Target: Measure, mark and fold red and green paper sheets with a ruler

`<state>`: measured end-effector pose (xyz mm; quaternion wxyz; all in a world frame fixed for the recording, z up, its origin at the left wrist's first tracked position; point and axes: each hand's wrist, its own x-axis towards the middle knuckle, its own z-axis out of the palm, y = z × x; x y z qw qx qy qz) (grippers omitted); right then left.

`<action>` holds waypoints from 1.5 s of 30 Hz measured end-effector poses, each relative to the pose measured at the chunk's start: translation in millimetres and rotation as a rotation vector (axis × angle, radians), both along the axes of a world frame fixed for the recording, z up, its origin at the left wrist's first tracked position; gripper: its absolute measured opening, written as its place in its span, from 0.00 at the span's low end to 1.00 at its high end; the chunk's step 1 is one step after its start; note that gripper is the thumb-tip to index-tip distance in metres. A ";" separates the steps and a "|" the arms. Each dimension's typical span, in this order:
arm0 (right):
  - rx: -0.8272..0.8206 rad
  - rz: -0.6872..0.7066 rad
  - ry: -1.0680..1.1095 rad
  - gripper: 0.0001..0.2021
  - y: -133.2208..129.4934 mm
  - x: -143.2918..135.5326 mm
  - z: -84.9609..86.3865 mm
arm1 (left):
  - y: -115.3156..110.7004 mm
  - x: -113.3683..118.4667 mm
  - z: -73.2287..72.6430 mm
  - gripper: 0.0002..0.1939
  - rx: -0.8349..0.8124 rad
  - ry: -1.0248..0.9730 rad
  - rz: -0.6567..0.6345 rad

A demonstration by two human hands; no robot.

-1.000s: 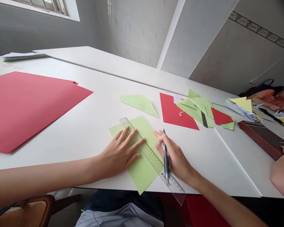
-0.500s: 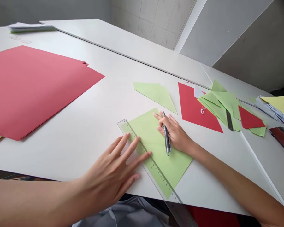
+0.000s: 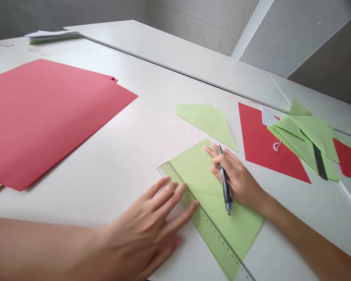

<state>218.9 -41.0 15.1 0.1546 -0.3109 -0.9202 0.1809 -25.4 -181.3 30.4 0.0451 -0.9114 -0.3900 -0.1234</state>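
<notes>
My left hand lies over a clear plastic ruler, fingers stretched and slightly bent, their tips touching it. Under the ruler is a light green sheet of paper; the ruler runs along the sheet's left side. In my right hand a grey and black pen is held between the fingers, its tip pointing away from me and off the paper's surface as far as I can see. That hand rests on the right part of the green sheet.
A folded light green piece lies just beyond the sheet. Large red sheets cover the left. To the right are a red piece, green cut papers and a dark strip-like object. A paper stack sits far left.
The view has shifted, so things appear farther right. The ruler now lies more over the green sheet, its outer edge nearer the sheet's left edge. My left fingers have drawn closer together.
</notes>
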 end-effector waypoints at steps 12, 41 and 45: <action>0.006 -0.016 -0.048 0.06 -4.0 0.8 2.5 | -6.3 -14.5 -8.3 0.37 -0.071 -0.003 0.034; 0.180 0.009 0.020 0.05 -6.6 -1.7 7.6 | 13.0 -17.3 -11.4 0.33 0.008 -0.041 -0.026; 0.204 0.093 0.030 0.20 -57.3 2.6 25.8 | 30.3 -21.1 -13.5 0.28 0.014 -0.053 0.026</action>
